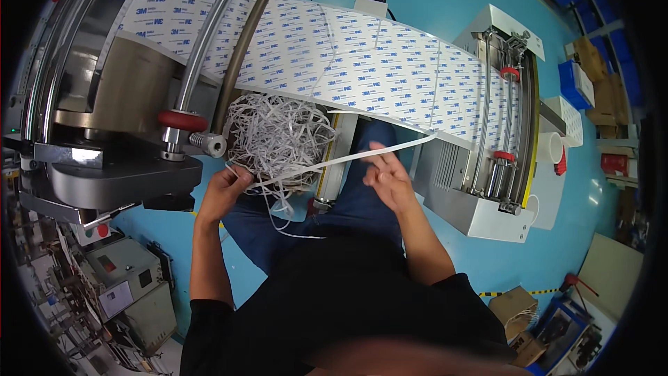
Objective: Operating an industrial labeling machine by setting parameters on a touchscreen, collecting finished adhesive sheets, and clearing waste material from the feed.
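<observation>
A long white strip [334,161] runs taut from my left hand up to the near edge of a wide white sheet with blue print [369,73]. My left hand [228,186] is closed, its thumb and fingers pinching the strip's left end. On the other side, my right hand [388,179] has its fingers apart and partly bent, with the fingertips at the strip; whether they press on it I cannot tell. Beside my left hand lies a big tangled heap of thin white strips [278,136], and a loose end dangles over my lap.
At the left stands a machine with metal rollers [209,42] and a red collar [183,121]. The sheet reaches a grey roller machine [480,212] at the right. Cardboard boxes [513,310] sit on the floor at lower right, and a grey cabinet [129,271] at lower left.
</observation>
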Demonstrator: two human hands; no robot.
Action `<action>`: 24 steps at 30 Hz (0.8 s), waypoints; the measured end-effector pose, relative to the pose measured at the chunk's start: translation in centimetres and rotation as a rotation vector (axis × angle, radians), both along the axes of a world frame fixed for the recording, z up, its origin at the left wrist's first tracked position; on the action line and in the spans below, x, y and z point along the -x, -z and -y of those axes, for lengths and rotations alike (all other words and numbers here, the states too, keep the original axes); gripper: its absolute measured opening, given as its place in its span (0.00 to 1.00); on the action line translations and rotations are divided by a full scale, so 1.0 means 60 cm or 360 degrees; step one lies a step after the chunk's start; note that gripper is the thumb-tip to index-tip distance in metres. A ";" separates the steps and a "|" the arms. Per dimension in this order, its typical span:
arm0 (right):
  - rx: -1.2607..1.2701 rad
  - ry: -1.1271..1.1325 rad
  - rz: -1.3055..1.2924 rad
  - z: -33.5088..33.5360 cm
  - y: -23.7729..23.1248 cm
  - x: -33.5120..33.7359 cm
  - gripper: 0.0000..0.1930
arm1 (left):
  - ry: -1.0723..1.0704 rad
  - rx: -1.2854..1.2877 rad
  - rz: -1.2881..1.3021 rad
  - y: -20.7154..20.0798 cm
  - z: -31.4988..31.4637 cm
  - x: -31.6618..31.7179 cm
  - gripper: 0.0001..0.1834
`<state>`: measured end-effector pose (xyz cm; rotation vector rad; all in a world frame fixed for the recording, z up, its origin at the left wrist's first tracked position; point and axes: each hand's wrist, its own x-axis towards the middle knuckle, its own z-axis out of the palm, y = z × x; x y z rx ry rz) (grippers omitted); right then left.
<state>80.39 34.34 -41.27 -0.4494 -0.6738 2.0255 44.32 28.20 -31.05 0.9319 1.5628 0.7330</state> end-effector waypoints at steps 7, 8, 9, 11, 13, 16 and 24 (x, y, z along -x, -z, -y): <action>0.0099 0.0040 -0.0161 -0.060 -0.097 0.164 0.30 | 0.0116 -0.0056 0.0089 -0.017 0.019 0.010 0.06; 0.0094 0.0041 -0.0163 -0.062 -0.103 0.190 0.30 | 0.0175 -0.0052 0.0079 -0.018 0.019 0.009 0.06; 0.0257 0.0069 -0.0112 -0.066 -0.108 0.212 0.25 | 0.0245 -0.0047 0.0073 -0.018 0.016 0.007 0.06; 0.0416 0.0112 -0.0058 -0.069 -0.108 0.234 0.21 | 0.0307 0.0009 0.0043 -0.022 0.009 -0.001 0.06; 0.0165 0.0106 0.0215 -0.065 -0.095 0.238 0.16 | 0.0377 0.0065 0.0018 -0.017 0.006 -0.007 0.06; 0.0023 0.0057 0.0374 -0.034 -0.117 0.235 0.16 | 0.0124 0.0056 0.0066 0.019 0.027 0.043 0.07; -0.0532 -0.0298 0.0782 0.017 -0.067 0.233 0.13 | 0.0133 -0.0220 -0.0697 0.040 -0.095 -0.080 0.22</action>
